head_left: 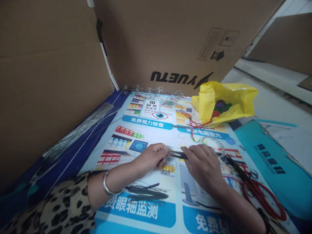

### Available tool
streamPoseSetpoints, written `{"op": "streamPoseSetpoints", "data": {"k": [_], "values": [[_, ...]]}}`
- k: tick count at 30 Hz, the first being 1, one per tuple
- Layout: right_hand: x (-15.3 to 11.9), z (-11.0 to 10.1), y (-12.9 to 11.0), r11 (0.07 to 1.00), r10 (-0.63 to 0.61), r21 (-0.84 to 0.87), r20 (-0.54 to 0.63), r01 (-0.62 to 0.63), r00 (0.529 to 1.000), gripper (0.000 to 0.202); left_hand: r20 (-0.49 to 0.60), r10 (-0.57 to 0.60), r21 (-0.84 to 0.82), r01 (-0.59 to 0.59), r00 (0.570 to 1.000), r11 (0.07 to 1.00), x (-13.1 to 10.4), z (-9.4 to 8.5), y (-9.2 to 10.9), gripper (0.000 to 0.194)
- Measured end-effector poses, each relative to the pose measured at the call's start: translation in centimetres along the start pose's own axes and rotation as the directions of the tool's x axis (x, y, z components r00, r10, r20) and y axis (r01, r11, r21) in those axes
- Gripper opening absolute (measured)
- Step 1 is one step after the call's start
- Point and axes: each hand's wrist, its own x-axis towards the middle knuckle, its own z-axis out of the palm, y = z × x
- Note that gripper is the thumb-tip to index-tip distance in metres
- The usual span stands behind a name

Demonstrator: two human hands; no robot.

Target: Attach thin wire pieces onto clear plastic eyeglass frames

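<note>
My left hand [154, 155] is closed in a pinch at the middle of the printed sheet, on what looks like a thin wire [175, 165] that curves below the fingers. My right hand [203, 164] is wrapped round a pair of pliers [179, 155]. Their dark jaws point left and meet the left fingertips; the handles are hidden in the palm. Exactly what sits between the jaws is too small to make out. Large scissors [262, 196] with red handles lie beside my right forearm. Short black strips [148, 194] lie in a pile below my left hand.
Cardboard walls [156, 39] stand at the back and left. A yellow bag [230, 94] holding coloured bundles lies open at the back right, near red cord [195, 124]. Straight wires [80, 128] lie at left, tangled wire bits [151, 91] along the back. A turquoise bag [275, 162] is at right.
</note>
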Motion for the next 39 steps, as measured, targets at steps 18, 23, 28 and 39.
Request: {"op": "streamPoseSetpoints", "data": {"k": [18,23,28,39], "values": [[-0.2,-0.3,-0.4,0.993,-0.024,-0.118,0.035,0.028,0.999,0.023,-0.088,-0.019,-0.135,0.007,0.996,0.991,-0.3,1.2,-0.1,0.019],[-0.3,-0.4,-0.6,0.991,-0.017,-0.134,0.042,0.023,0.999,0.026,-0.145,-0.031,-0.146,0.009,0.989,0.989,-0.4,1.7,0.0,0.021],[-0.5,-0.3,-0.8,0.989,-0.007,-0.147,0.053,0.015,0.999,0.027,-0.198,-0.048,-0.191,0.009,0.979,0.982,-0.6,2.3,-0.2,0.020],[-0.5,-0.6,-1.1,0.988,0.021,-0.152,0.085,-0.008,0.996,0.029,-0.248,-0.042,-0.323,-0.042,0.968,0.945,-0.6,3.1,-0.7,0.024]]}}
